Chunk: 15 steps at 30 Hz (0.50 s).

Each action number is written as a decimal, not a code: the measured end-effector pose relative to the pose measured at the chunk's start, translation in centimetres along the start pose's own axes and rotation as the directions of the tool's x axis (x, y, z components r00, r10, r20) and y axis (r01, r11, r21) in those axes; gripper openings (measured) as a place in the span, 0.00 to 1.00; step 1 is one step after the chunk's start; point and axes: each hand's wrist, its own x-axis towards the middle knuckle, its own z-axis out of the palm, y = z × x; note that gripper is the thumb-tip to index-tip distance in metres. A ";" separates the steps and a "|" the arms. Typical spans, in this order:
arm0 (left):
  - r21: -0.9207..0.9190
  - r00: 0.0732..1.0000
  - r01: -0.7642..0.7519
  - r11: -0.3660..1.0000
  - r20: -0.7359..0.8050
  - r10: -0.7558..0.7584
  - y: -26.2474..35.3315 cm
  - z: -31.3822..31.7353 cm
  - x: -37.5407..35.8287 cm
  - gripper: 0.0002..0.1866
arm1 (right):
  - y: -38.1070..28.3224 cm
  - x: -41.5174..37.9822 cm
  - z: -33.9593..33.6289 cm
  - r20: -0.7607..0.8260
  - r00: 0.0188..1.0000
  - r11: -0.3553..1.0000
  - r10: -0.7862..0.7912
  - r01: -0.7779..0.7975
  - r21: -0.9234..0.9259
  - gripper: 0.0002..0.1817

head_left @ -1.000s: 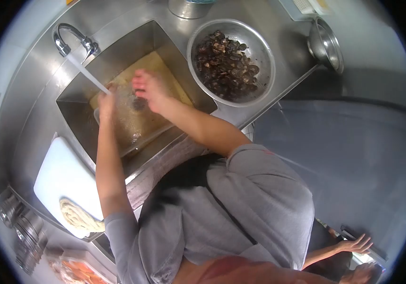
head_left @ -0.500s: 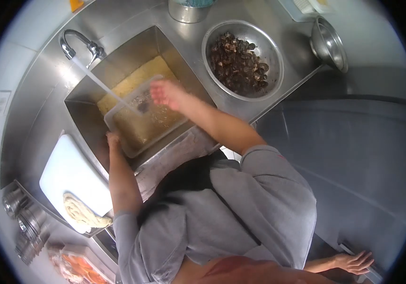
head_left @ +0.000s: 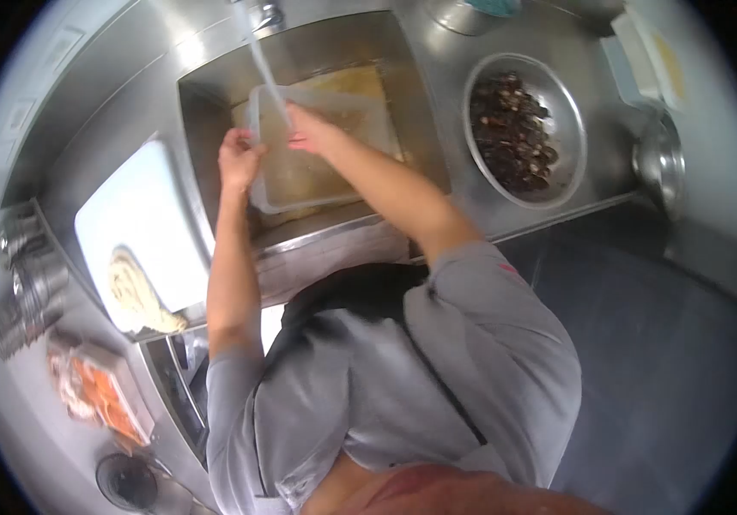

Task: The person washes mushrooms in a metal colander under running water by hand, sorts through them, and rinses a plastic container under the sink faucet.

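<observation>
A clear rectangular plastic container (head_left: 325, 189) with cloudy yellowish water sits inside the metal sink (head_left: 205, 107). My left hand (head_left: 239, 160) is at the container's left side, its bent fingers closed on the rim. My right hand (head_left: 310, 133) is over the container at the water stream (head_left: 261, 62), fingers stretched to the left and slightly apart, with nothing visible in them. Under and behind the container, yellowish liquid (head_left: 372, 83) covers the sink bottom.
Right of the sink stands a steel bowl (head_left: 571, 154) of dark chopped pieces, perhaps mushrooms. A metal bowl (head_left: 662, 163) is farther right. On the left, a white board (head_left: 141, 202) carries a beige cloth (head_left: 135, 293). An orange-filled tray (head_left: 106, 395) is at lower left.
The view has shifted, and the sink appears higher. My left hand has moved up the container's left side. My right hand has come left to the water stream. Another hand at lower right has left view.
</observation>
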 end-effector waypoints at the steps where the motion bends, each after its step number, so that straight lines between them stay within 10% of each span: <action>1: 0.039 0.999 -0.014 0.999 0.040 0.013 2.8 0.0 -0.9 0.19 | 1.1 3.8 0.1 -0.182 0.981 0.998 0.061 -0.055 0.039 0.36; 3: 0.252 0.980 -0.193 0.948 0.012 0.196 7.1 1.2 -3.4 0.18 | 0.0 6.0 1.6 0.051 0.994 0.906 -0.101 0.071 0.416 0.28; 5: 0.258 0.965 -0.253 0.933 0.004 0.261 8.3 1.9 -4.8 0.18 | -2.5 3.4 3.4 -0.143 0.990 0.860 -0.017 0.087 0.503 0.15; 10: 0.318 0.964 -0.246 0.916 0.179 0.197 11.8 0.9 -6.9 0.17 | -6.1 -6.1 4.3 -0.146 0.988 0.783 -0.053 0.132 0.608 0.19; 15: 0.417 0.753 -0.591 0.691 -0.024 0.658 13.2 1.2 -3.2 0.19 | -4.8 -8.0 2.8 0.053 0.959 0.755 -0.280 0.186 0.629 0.21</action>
